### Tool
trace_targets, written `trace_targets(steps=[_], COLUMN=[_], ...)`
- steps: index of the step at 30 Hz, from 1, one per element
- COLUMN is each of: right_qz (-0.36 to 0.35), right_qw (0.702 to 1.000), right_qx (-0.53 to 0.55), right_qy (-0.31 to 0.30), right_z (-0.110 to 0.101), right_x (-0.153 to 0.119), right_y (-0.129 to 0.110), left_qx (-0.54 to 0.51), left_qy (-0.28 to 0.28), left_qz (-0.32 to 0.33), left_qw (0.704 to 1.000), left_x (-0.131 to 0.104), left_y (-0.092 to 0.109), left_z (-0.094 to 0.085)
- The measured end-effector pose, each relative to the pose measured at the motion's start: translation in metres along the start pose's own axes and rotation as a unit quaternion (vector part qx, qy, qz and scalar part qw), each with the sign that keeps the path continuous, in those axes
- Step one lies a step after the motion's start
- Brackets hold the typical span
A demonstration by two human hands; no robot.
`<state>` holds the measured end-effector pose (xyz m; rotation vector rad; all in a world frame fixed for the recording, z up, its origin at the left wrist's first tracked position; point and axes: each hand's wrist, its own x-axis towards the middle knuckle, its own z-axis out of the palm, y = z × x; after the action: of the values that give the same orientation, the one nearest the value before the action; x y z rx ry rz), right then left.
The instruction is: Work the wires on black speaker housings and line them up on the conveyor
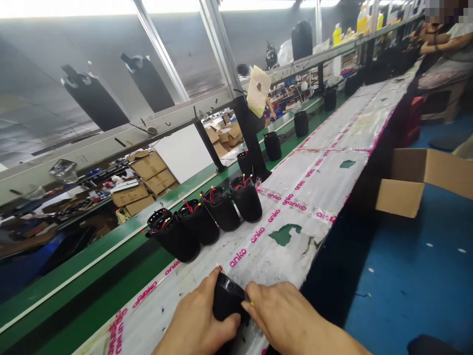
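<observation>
In the lower middle, a black cylindrical housing (226, 301) stands tilted on the plastic-covered bench. My left hand (199, 315) is wrapped around its left side, thumb across the front and index finger at the rim. A small red and white wire end (220, 269) sticks up beside that fingertip. My right hand (283, 313) is closed at the right rim, its fingers pinching a small yellow connector (252, 303); most of it is hidden. Beyond my hands, several similar black housings (221, 212) stand in a row with red and black wires and yellow connectors poking out of their open tops.
A green conveyor belt (99, 268) runs along the left, with more black housings (272, 146) farther up. The bench (291, 256) has torn wrapping. An open cardboard box (401, 197) lies right, above the blue floor. A seated person (449, 49) is at upper right. Metal posts rise behind the belt.
</observation>
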<state>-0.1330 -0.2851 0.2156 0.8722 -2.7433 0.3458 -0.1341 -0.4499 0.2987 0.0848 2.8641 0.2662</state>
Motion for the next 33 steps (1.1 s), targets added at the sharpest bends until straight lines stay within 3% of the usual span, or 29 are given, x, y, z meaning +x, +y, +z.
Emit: trace_targets(steps=[9, 18, 26, 33], right_qz=[0.000, 0.013, 0.017, -0.060], right_qw=[0.998, 0.999, 0.991, 0.989], right_qx=[0.042, 0.026, 0.054, 0.024], right_qy=[-0.036, -0.027, -0.123, -0.136], right_z=[0.002, 0.003, -0.015, -0.049], right_x=[-0.001, -0.005, 0.004, 0.021], right_y=[0.001, -0.005, -0.003, -0.005], left_qx=[-0.013, 0.014, 0.045, 0.052], left_qy=[0.008, -0.006, -0.011, -0.002], left_qz=[0.002, -0.011, -0.011, -0.013], left_qw=[1.000, 1.000, 0.999, 0.999], left_x=[0.001, 0.000, 0.005, 0.003], left_y=[-0.004, 0.005, 0.001, 0.003], left_z=[0.005, 0.005, 0.013, 0.013])
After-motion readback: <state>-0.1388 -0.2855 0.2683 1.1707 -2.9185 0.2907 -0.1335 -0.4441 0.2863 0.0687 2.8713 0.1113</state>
